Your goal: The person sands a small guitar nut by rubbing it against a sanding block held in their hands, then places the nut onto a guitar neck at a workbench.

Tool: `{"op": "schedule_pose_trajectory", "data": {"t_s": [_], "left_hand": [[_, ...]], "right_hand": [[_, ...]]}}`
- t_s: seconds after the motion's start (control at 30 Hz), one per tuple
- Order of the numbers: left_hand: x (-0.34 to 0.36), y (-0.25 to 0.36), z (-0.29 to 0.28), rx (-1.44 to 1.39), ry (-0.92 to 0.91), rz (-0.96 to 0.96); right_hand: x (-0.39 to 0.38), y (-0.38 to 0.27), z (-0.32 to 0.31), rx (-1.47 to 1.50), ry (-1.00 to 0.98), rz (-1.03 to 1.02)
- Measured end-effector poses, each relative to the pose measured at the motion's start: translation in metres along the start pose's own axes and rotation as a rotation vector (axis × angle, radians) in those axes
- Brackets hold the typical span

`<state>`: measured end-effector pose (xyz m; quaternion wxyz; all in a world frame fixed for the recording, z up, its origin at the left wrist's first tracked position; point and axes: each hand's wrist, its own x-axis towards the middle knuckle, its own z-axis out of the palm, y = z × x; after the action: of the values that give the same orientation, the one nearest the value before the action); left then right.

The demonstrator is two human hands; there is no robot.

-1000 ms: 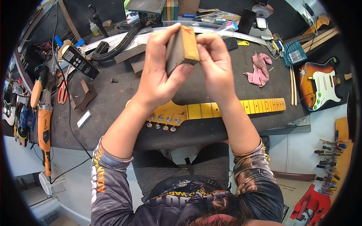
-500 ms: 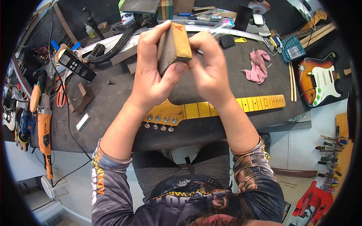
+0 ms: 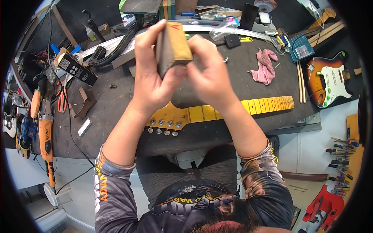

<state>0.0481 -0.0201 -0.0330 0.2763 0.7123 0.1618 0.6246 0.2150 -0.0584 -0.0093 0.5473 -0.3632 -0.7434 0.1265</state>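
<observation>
Right up at the upper centre of the frame, my left hand (image 3: pixel 151 79) grips a block (image 3: pixel 179 42) with a yellow end and greyish-brown sides, my thumb at its lower edge and my fingers wrapped round its left side. The block is tilted and held above the tabletop (image 3: pixel 110 103). My right hand (image 3: pixel 210 73) is half curled close against the block's right side, its fingers bent inward; I cannot tell whether it has hold of anything, since the fingertips are hidden and a little blurred.

Below my hands, across the middle of the frame, lies a yellow guitar neck (image 3: pixel 268 105), its headstock (image 3: pixel 165 117) toward the left and partly behind my left wrist. A crumpled pink cloth (image 3: pixel 265 66) lies right of my right hand, toward the upper right. A sunburst guitar body (image 3: pixel 330 83) with a white plate sits at the right edge, two thin wooden sticks (image 3: pixel 300 83) just beside it. At the left edge hangs an orange power tool (image 3: pixel 46 136).
</observation>
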Motion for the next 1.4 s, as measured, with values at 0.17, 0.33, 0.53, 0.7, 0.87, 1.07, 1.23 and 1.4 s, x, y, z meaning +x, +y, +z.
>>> {"op": "schedule_pose_trajectory", "data": {"t_s": [0.17, 0.33, 0.53, 0.7, 0.87, 1.07, 1.23, 1.4], "left_hand": [[0.005, -0.005, -0.002, 0.254, -0.074, 0.006], [0.0, -0.002, -0.001, 0.204, -0.065, 0.02], [0.003, -0.002, -0.003, 0.223, -0.039, 0.039], [0.002, -0.003, -0.006, 0.158, 0.004, 0.034], [0.0, -0.007, 0.001, 0.108, 0.012, 0.034], [0.003, -0.007, -0.004, 0.108, -0.084, 0.023], [0.002, 0.003, -0.001, -0.135, 0.008, 0.036], [0.002, 0.0, -0.001, 0.119, -0.139, -0.02]], "right_hand": [[0.006, 0.006, -0.023, 0.635, 0.2, 0.164], [0.005, 0.007, -0.012, 0.195, 0.16, 0.033], [0.007, 0.005, -0.017, -0.37, 0.078, -0.274], [0.005, 0.003, -0.006, -0.363, 0.085, -0.291], [0.004, 0.002, -0.009, -0.2, 0.096, -0.174], [0.003, 0.002, -0.004, 0.229, 0.147, 0.062], [0.002, 0.004, -0.002, -0.144, -0.091, -0.086], [0.005, 0.013, -0.016, 0.682, 0.212, 0.145]]}}
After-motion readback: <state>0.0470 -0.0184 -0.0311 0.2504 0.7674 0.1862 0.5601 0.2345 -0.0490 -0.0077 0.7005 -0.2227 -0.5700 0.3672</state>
